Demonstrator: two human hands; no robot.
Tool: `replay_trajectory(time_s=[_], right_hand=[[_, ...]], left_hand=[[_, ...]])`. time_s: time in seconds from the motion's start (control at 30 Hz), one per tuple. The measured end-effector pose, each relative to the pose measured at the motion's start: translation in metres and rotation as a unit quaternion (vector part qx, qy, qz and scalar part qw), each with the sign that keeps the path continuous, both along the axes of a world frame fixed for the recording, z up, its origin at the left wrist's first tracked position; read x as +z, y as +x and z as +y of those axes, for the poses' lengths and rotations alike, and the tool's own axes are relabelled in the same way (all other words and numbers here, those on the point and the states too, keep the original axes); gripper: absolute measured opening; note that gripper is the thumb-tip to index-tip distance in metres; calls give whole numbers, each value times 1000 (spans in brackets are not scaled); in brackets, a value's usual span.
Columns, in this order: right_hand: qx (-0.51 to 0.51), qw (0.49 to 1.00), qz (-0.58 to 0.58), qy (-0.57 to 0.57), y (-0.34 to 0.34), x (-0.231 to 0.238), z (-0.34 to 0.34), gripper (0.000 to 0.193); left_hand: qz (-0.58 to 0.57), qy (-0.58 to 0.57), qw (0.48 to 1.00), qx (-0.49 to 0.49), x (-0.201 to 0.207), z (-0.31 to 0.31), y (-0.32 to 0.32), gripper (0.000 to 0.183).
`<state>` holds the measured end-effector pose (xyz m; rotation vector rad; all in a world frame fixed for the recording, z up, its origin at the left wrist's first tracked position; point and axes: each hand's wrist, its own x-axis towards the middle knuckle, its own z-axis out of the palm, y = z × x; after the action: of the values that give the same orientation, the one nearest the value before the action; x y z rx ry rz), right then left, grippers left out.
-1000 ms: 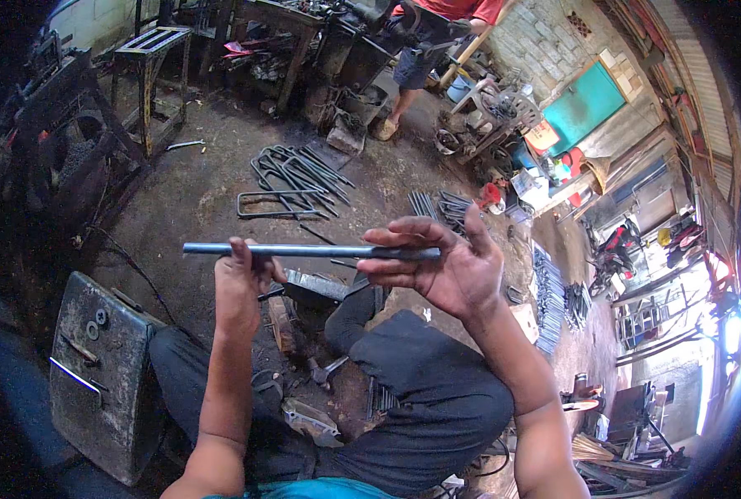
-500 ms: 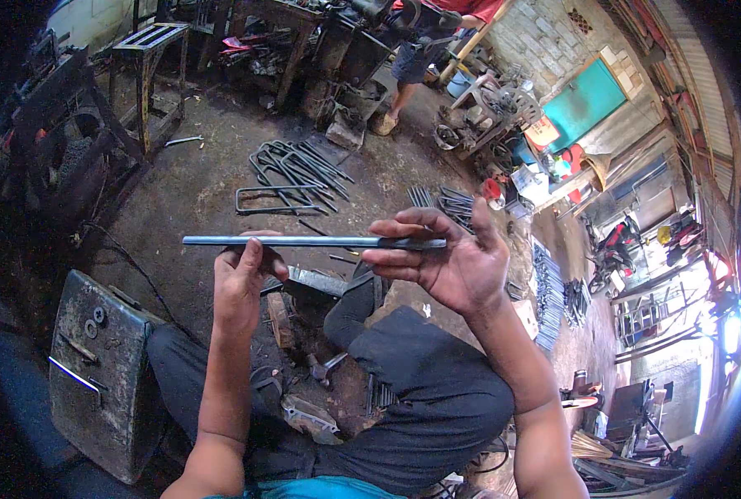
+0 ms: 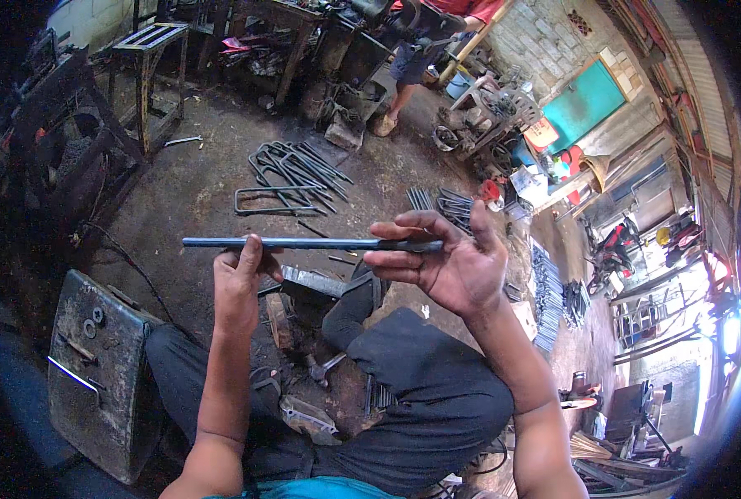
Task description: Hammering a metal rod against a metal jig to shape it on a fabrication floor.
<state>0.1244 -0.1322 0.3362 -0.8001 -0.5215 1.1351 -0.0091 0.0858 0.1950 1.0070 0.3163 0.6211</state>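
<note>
Blue-grey rod (image 3: 321, 244) runs straight and slim; left grip (image 3: 237, 281) pinches it; right grip (image 3: 464, 270), spread, touches it.

Both hands (image 3: 238, 281) (image 3: 464, 270) aloft, right palm upward

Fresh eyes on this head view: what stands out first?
The metal rod, level across the middle, gripped in the left hand and lying across the open right hand. Next, the bent metal bars heaped on the floor beyond it, and the bright teal panel at upper right.
</note>
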Motion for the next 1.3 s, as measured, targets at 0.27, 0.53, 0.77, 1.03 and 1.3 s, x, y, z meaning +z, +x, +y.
replay_trajectory(time_s=[0.27,0.53,0.77,1.03,1.3], right_hand=[[2,1000,7,-18,-1,2,-2,85],[2,1000,5,-4,0,5,-1,85],[17,1000,-8,19,-1,7,-1,84],[-7,1000,-2,7,-7,12,1,82],[-7,1000,18,21,-2,11,-6,82]], left_hand=[[-158,-79,982,-70,27,-4,-4,36],[-183,-51,975,-111,10,2,-6,30],[-136,6,990,-35,-1,0,-1,23],[-98,-9,994,-55,4,9,-9,29],[-185,-65,974,-116,20,-3,-14,39]])
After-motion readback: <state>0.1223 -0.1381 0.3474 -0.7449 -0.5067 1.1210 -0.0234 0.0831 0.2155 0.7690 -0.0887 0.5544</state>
